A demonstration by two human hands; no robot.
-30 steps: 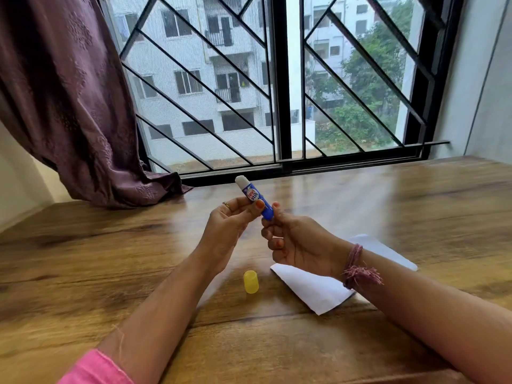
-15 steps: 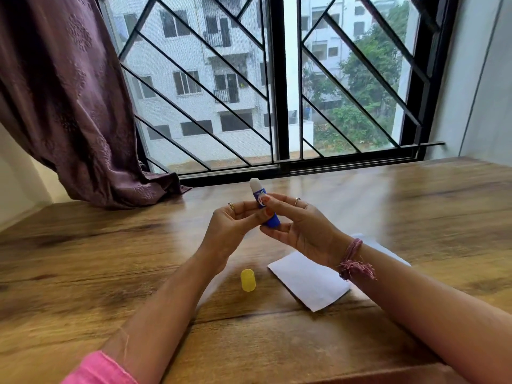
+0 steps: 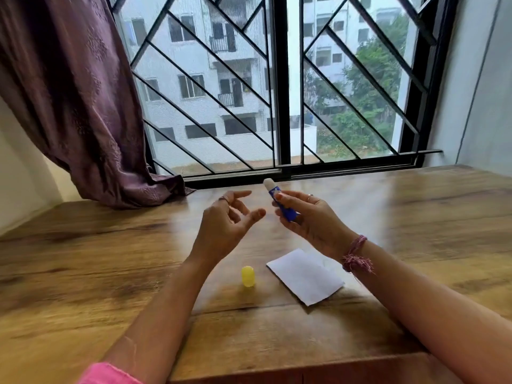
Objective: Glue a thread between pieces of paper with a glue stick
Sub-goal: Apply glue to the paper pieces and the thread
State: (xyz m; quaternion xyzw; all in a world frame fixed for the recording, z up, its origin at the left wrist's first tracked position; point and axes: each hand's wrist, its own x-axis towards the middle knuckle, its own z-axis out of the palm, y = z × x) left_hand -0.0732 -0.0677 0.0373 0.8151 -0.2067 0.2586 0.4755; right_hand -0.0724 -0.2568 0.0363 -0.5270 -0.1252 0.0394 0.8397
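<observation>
My right hand (image 3: 307, 220) holds a blue glue stick (image 3: 279, 200) above the table, thumb and fingers curled round its barrel, with the white glue tip pointing up and to the left. My left hand (image 3: 227, 223) hovers just left of it, fingers spread and loosely bent, holding nothing. The stick's yellow cap (image 3: 247, 276) lies on the wooden table (image 3: 83, 273) below my hands. White paper (image 3: 304, 275) lies flat to the right of the cap, partly under my right wrist. I see no thread on the table.
A barred window (image 3: 279, 87) runs along the table's far edge. A purple curtain (image 3: 72, 101) hangs at the far left, its end resting on the table. A wall stands at the right. A pink sleeve (image 3: 108, 374) shows at the bottom.
My left hand has let go of the glue stick and moved left, opening. The right hand has taken the stick and now holds it alone.
</observation>
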